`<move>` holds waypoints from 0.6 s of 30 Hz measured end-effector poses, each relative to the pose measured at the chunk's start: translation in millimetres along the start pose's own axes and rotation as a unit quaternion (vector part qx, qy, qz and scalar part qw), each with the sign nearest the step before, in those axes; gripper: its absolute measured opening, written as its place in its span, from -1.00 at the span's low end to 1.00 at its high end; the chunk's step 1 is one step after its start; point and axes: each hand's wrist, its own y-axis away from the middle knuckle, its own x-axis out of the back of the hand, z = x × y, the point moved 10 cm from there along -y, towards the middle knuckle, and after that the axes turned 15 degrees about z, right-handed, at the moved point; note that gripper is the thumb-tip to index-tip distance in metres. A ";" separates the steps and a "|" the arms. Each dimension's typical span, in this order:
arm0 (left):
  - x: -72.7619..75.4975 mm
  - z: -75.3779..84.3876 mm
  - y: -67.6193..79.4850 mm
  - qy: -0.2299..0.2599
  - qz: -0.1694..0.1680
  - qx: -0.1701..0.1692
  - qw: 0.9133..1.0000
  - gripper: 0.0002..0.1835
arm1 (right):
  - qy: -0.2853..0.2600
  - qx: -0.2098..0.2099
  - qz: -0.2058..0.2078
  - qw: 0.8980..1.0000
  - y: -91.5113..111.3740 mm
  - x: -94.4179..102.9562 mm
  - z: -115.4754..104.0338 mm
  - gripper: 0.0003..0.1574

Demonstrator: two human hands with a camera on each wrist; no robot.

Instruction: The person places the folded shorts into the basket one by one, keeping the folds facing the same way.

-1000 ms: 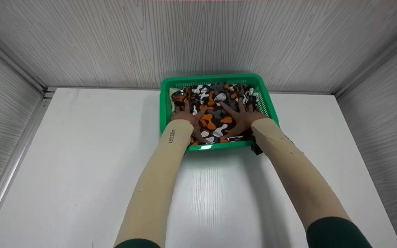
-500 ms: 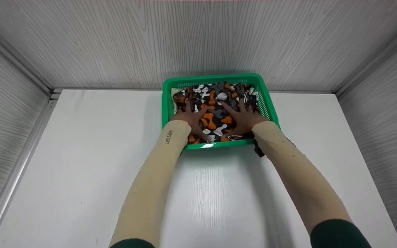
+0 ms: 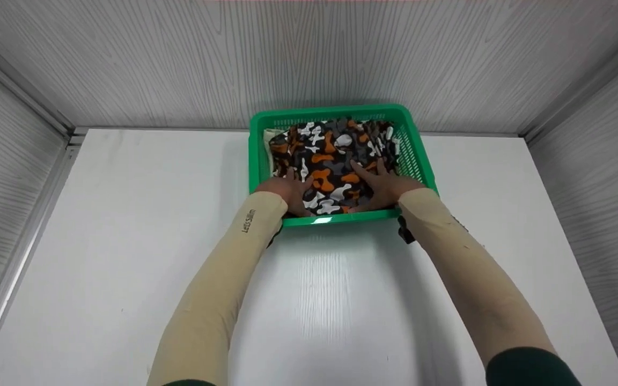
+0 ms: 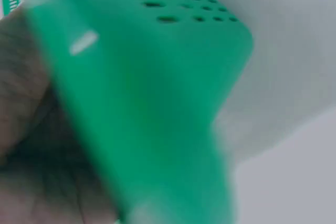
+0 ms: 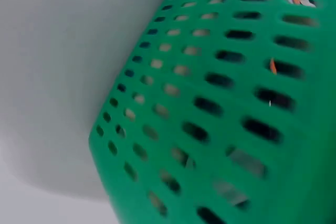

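Note:
A green plastic basket (image 3: 341,219) stands against the back wall, with a camouflage-patterned cloth (image 3: 336,161) in black, orange, white and grey lying in it. My left hand (image 3: 286,192) rests over the basket's front left part, fingers spread on the cloth. Toward the front right, my right hand (image 3: 381,185) lies on the cloth with fingers spread and thumb pointing inward. In the left wrist view the basket's rim (image 4: 131,103) runs close beside the hand, blurred. The right wrist view is filled by the perforated basket side (image 5: 210,87); the hand itself is out of that view.
A pale cream cloth edge (image 3: 269,140) shows at the basket's left inside wall. The white table (image 3: 319,305) extends in front and to both sides. Grey wood-grain panels (image 3: 309,59) rise at the back and on both sides.
My left hand has shifted left and toward the front rim, uncovering more of the patterned cloth. The right hand has moved slightly; the basket sits a little higher in the head view.

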 end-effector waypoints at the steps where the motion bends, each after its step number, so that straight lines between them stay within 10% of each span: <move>1: -2.0 1.3 1.4 -0.001 -0.003 0.000 1.000 -0.04 | 0.001 -0.006 -0.002 1.000 1.6 -2.0 0.2 0.46; 8: -7.4 -3.7 -15.2 0.004 0.006 0.005 1.000 0.00 | -0.008 -0.017 0.036 0.999 -6.3 -2.3 -5.3 0.44; 12: -35.3 -9.1 -31.8 0.065 0.010 -0.007 0.998 -0.03 | -0.004 0.007 0.089 0.996 -17.8 -23.8 -7.0 0.36; 18: -53.9 -10.2 -39.2 0.215 0.098 -0.031 0.971 -0.32 | -0.116 0.116 0.156 0.974 -20.5 -39.8 -45.3 -0.28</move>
